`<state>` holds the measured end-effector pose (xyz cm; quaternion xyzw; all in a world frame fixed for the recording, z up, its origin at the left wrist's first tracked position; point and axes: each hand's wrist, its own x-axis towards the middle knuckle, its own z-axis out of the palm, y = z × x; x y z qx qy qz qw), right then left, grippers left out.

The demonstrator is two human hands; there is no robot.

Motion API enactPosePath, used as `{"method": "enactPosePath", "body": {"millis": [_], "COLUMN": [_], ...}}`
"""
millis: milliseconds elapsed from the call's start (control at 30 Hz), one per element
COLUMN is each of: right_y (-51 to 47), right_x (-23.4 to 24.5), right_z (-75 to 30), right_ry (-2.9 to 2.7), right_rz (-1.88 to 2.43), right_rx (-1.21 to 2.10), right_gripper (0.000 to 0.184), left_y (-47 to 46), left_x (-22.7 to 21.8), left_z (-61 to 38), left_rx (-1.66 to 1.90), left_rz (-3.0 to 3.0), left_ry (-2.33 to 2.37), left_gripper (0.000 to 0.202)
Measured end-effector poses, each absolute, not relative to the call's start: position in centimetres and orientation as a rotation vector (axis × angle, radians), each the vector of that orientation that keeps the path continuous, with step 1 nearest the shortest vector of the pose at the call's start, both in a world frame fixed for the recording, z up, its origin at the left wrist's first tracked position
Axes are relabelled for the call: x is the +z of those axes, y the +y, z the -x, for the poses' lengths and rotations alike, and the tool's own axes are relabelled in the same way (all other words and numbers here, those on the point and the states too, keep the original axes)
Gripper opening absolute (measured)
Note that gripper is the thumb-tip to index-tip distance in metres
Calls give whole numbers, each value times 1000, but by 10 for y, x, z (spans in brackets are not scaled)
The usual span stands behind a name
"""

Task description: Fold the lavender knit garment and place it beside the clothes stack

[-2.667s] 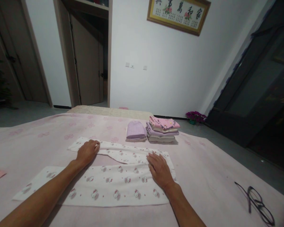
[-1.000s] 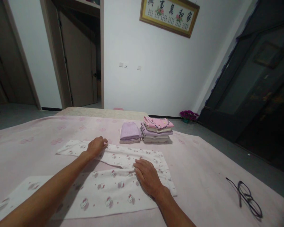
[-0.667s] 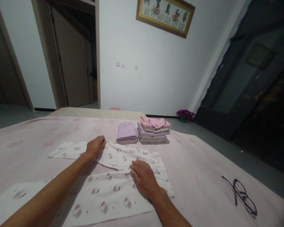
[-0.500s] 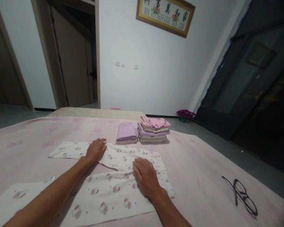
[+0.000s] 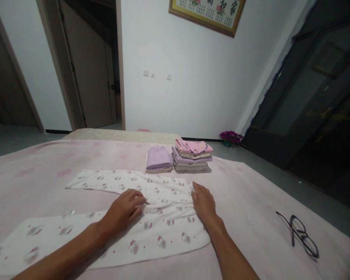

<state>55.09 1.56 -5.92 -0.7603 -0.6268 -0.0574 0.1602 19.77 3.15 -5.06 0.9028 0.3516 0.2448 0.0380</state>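
A pair of white pants (image 5: 163, 223) with a small cartoon-cat print lies spread on the pink bedspread, legs pointing left and waist at the right. My left hand (image 5: 125, 208) rests on the pants where the two legs meet, its fingers slightly bent and the thumb a little apart. At the waist edge, my right hand (image 5: 203, 200) lies on the cloth with its fingers stretched out. Small wrinkles run through the fabric between the hands. Part of the lower leg is hidden under my left forearm.
Beyond the pants sit a folded purple ribbed garment (image 5: 158, 158) and a stack of folded clothes (image 5: 191, 155) with a pink one on top. Black-framed glasses (image 5: 303, 237) lie at the right. Purple flowers (image 5: 231, 137) stand on the floor past the bedspread (image 5: 245, 217).
My right hand has moved right, from the middle of the pants to the waist edge. My left hand has come nearer and right, from the far leg to where the legs meet.
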Motion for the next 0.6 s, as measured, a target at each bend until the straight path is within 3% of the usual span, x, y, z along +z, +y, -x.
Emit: {"method": "enactPosePath", "body": {"millis": [200,367,500,600], "right_y": [21,16,-14,-51], "right_x": [-60,-52,-28,-11], "right_z": [-561,-564,-549,-524], "right_ry": [-1641,-1593,-1760,-2154], "right_rz": [2099,2137,1933,1573], "right_rx": [-85,-162,-201,172], "right_gripper": [45,48,36,17], "left_y": [-49,-48,-32,-17], "left_x": [-23,-31,-42,-49], "left_z": [-218,-196,-133,-57], "left_rx": [501,606,688,747], "left_rz": [-2755,-2512,-2388,-2319], "left_ry": [686,696,1172,1745], "left_gripper": [23,22,31,36]}}
